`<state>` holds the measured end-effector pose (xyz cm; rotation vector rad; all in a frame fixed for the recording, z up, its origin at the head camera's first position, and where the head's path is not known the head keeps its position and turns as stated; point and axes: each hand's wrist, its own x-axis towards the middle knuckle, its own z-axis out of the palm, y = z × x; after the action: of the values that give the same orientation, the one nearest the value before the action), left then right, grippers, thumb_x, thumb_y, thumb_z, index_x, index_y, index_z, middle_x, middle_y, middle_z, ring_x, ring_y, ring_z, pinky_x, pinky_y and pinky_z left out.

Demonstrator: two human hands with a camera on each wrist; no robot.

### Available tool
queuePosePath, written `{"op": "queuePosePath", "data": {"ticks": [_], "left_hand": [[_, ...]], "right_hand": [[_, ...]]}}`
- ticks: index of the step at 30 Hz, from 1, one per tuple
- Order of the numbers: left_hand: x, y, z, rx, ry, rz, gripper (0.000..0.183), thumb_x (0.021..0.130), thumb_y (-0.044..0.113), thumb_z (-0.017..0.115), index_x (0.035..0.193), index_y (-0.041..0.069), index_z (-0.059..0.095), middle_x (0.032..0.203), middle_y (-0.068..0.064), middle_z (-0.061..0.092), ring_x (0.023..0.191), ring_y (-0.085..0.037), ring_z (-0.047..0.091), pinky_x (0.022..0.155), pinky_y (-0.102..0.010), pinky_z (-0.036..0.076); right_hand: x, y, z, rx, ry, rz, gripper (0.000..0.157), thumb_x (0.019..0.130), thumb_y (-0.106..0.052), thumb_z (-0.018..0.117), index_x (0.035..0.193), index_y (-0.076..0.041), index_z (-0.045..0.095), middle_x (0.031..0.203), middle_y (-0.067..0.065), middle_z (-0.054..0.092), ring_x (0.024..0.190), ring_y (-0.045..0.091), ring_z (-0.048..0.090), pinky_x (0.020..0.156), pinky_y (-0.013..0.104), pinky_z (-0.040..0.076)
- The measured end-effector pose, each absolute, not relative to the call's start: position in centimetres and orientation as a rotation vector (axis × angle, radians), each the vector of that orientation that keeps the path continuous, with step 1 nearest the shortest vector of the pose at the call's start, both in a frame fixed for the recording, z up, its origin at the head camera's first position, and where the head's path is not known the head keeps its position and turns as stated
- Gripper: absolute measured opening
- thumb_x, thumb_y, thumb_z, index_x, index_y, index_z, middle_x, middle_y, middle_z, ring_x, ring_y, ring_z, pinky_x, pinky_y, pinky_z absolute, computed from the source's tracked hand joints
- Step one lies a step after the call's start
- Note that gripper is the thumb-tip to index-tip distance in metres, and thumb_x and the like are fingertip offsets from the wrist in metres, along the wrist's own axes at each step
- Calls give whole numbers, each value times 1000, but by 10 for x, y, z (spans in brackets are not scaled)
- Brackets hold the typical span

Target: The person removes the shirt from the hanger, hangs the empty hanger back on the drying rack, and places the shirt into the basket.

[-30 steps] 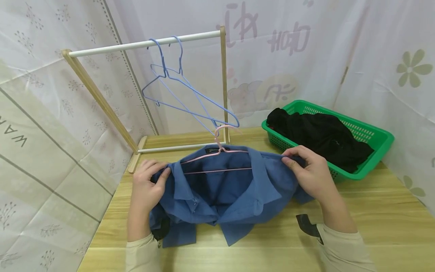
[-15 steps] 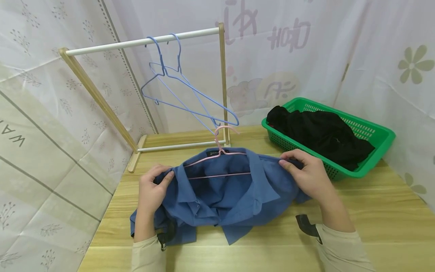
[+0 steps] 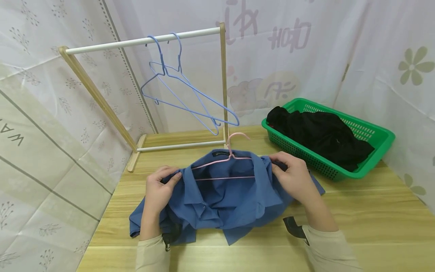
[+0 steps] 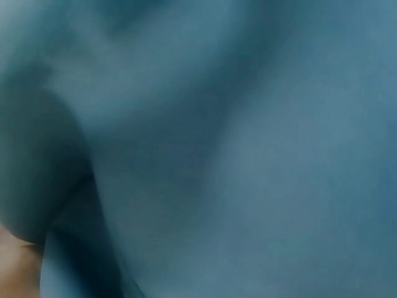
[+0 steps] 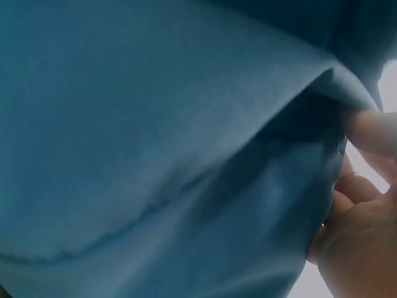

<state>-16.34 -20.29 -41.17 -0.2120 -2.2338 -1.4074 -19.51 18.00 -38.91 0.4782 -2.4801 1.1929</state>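
A blue collared shirt spreads over a pink hanger, whose hook rises out of the collar and whose bars show inside the neck opening. My left hand pinches the shirt's shoulder on the left between thumb and fingers. On the other side my right hand pinches the shoulder close to the collar. Blue cloth fills the left wrist view. In the right wrist view, the fingers hold the folded edge of the shirt. The hanger's ends are hidden under the cloth.
Behind the shirt stands a rack with a white rail and wooden posts; two blue hangers hang from it. A green basket holding black clothing sits at the right on the wooden table.
The right hand has moved left along the shoulder toward the collar. My left hand has shifted right. The pink hanger's hook has moved right and slightly down, with the collar following.
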Motion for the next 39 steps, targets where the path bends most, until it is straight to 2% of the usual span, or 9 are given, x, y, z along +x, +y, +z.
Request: {"op": "queuePosePath", "data": {"ticks": [3, 14, 16, 23, 25, 29, 31, 36, 39], "left_hand": [[-164, -202, -412, -195, -2248, -1400, 13, 93, -1, 78, 103, 3, 84, 98, -14, 79, 93, -1, 67, 83, -17, 55], [-162, -197, -411, -163, -2278, -1387, 13, 93, 0, 79, 104, 5, 84, 97, -10, 80, 90, -6, 70, 79, -21, 56], [-163, -197, -412, -161, -2264, -1389, 14, 93, -1, 78, 104, 5, 84, 97, -11, 80, 89, -7, 70, 79, -21, 56], [-163, -201, -413, -188, -2189, -1380, 13, 92, -4, 78, 102, 2, 84, 96, -15, 80, 90, -2, 70, 81, -15, 55], [-163, -203, -413, -194, -2178, -1388, 13, 92, -5, 77, 101, 1, 84, 96, -17, 80, 89, 1, 68, 81, -14, 54], [-162, -206, -412, -171, -2165, -1406, 12, 91, -8, 77, 98, -1, 84, 94, -20, 78, 88, 3, 67, 80, -13, 53], [-161, -208, -411, -160, -2163, -1414, 10, 92, -6, 77, 97, 0, 84, 93, -19, 78, 87, 3, 67, 79, -14, 54], [-161, -213, -411, -172, -2158, -1477, 9, 92, -2, 78, 100, 0, 84, 93, -1, 79, 90, 1, 69, 82, -16, 56], [-162, -219, -412, -158, -2139, -1520, 10, 91, -3, 79, 100, -1, 83, 94, 11, 77, 93, -1, 70, 85, -16, 56]], "right_hand": [[-194, 173, -387, 450, -2490, 1199, 25, 98, 5, 67, 117, -8, 79, 112, 11, 78, 105, 28, 72, 89, 33, 57], [-190, 160, -378, 430, -2502, 1304, 26, 99, 3, 63, 121, -3, 76, 121, 18, 75, 114, 36, 70, 101, 56, 56], [-189, 160, -378, 462, -2496, 1303, 26, 102, 1, 63, 124, -3, 75, 124, 17, 75, 116, 35, 70, 101, 51, 56], [-190, 168, -380, 629, -2384, 1237, 24, 104, 1, 62, 124, -4, 75, 121, 14, 76, 112, 31, 71, 96, 4, 45], [-191, 171, -379, 622, -2367, 1181, 21, 102, 0, 66, 119, -5, 77, 117, 12, 77, 109, 30, 72, 96, 9, 49], [-192, 178, -379, 499, -2440, 1059, 13, 102, -15, 72, 111, -8, 79, 110, 10, 78, 106, 33, 73, 97, 43, 58], [-193, 182, -381, 421, -2485, 1037, 15, 101, -23, 74, 107, -10, 80, 107, 10, 79, 104, 34, 73, 95, 53, 57], [-193, 191, -384, 297, -2463, 1107, 15, 98, -30, 79, 97, -15, 81, 98, 6, 81, 90, 5, 67, 83, 25, 52], [-192, 195, -382, 267, -2437, 1146, 15, 97, -32, 80, 95, -18, 81, 96, 4, 80, 86, -11, 58, 79, 15, 45]]}}
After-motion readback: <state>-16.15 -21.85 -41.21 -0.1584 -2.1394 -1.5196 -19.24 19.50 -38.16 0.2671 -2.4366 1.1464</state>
